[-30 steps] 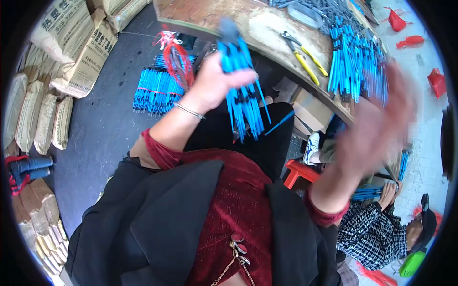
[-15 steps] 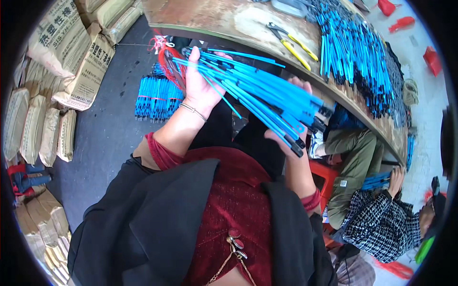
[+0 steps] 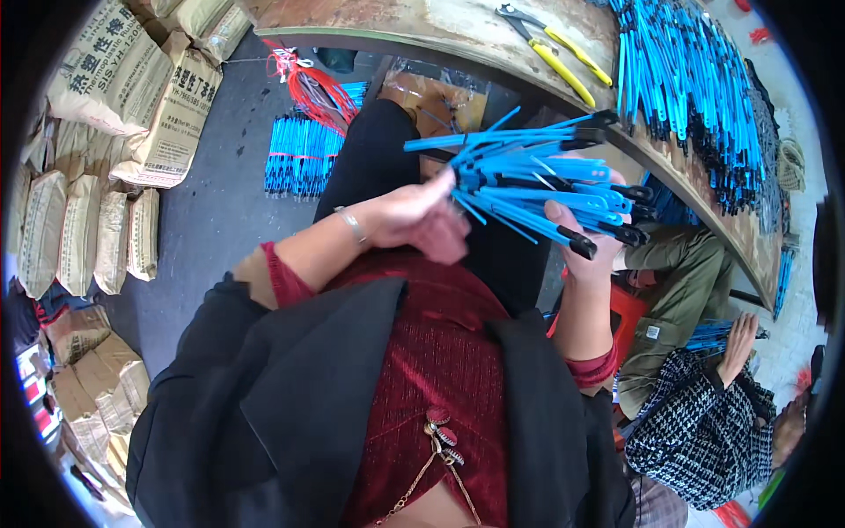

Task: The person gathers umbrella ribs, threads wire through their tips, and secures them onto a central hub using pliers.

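A loose bundle of thin blue plastic strips with black ends (image 3: pixel 537 180) is in front of me, fanned out unevenly. My right hand (image 3: pixel 598 242) grips it near its right ends, the thumb lying over the strips. At the bundle's left ends is my left hand (image 3: pixel 427 220), its palm turned toward them. The left fingers are blurred by motion but spread away from the thumb, and nothing shows in them. Some strips stick out at angles on the left side.
On the wooden table (image 3: pixel 352 19) lie yellow-handled pliers (image 3: pixel 563 62) and a large pile of blue strips (image 3: pixel 687 97). Tied bundles (image 3: pixel 299 158) stand on the floor by red ties (image 3: pixel 321 97). Paper sacks (image 3: pixel 176 114) are stacked left. Another person's hand (image 3: pixel 739 348) holds strips at right.
My left hand has let go of the strips' left part and moved down and right to their ends. The bundle has shifted right, and the red ties now show clear of my hand.
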`<state>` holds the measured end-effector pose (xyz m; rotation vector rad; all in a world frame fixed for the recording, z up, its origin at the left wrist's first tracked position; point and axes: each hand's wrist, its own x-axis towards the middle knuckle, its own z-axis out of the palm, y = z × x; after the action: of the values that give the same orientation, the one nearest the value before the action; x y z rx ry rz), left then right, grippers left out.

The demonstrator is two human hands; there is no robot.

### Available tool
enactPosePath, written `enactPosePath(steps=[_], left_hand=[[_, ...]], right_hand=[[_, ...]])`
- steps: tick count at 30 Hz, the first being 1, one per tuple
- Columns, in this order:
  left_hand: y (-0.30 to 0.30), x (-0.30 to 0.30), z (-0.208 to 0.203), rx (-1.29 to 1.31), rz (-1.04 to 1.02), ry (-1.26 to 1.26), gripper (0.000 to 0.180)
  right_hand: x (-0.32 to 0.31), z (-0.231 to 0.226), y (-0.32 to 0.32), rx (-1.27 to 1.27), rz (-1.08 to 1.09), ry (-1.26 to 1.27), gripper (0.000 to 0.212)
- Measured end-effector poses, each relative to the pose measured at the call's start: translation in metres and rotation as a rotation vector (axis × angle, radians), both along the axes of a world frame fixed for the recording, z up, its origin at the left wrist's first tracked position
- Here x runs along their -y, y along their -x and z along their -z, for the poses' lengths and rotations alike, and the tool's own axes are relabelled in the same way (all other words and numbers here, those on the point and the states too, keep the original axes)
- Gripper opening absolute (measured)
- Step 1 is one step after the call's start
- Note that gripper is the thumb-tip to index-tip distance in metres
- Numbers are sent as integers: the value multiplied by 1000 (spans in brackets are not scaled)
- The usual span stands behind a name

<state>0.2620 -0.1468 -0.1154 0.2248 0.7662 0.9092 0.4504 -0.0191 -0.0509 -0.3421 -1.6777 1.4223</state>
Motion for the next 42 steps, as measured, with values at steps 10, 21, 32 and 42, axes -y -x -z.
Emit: enactPosePath(steps=[10,21,32,42], left_hand=[[49,-29,-14,-1209,-65,-786,33],[15,-68,14,-878,170,-870,24],[14,-81,25,-616,-91,-421,25],[14,-57,12,-1108,-428,-464,18]], right_hand=[[-8,30,-8,137,-235,229,39],[-17,35,1,91,-274,72,47],[-22,35,9,7,-180,452,52],[-40,40,11,-125,-163,368,46]])
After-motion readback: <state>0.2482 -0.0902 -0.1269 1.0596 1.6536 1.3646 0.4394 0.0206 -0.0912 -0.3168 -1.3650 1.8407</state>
